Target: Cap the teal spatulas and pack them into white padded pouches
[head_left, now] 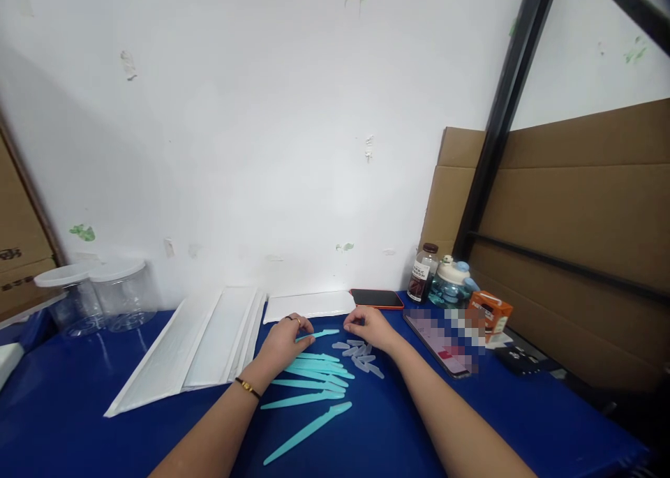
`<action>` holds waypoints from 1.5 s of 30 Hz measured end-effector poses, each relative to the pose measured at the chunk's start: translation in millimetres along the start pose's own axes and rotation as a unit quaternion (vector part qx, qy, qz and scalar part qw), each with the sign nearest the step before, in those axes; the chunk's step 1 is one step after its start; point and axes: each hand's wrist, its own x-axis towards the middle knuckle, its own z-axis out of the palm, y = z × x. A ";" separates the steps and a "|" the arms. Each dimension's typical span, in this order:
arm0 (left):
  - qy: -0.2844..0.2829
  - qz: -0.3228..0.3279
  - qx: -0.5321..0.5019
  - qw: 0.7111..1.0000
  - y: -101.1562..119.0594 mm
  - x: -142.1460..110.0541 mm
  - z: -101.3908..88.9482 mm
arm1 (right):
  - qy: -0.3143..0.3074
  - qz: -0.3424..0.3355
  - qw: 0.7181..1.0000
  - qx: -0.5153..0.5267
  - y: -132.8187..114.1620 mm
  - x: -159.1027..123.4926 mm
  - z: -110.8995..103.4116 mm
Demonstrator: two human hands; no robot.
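Observation:
My left hand (287, 340) is closed around the handle of a turquoise eyebrow razor (327, 333), whose blade end points right. Just across from that end, my right hand (369, 326) has its thumb and fingers pinched together; whatever they hold, if anything, is too small to make out. Below my left hand several more turquoise razors (308, 398) lie fanned out, blade ends to the right. A loose heap of small translucent blade caps (361, 358) lies beneath my right hand.
White padded envelopes (209, 338) lie stacked on the left of the blue table (408, 436), with another white packet (308, 305) by the wall. Clear jars (123, 296) stand back left. Phones (440, 345), a bottle (421, 275), a jug (451, 286) and an orange box (486, 314) are right.

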 end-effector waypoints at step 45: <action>-0.125 0.030 0.047 0.991 15.7 -11.5 -12.8 | -0.077 0.034 0.996 -0.040 -18.1 -9.7 16.3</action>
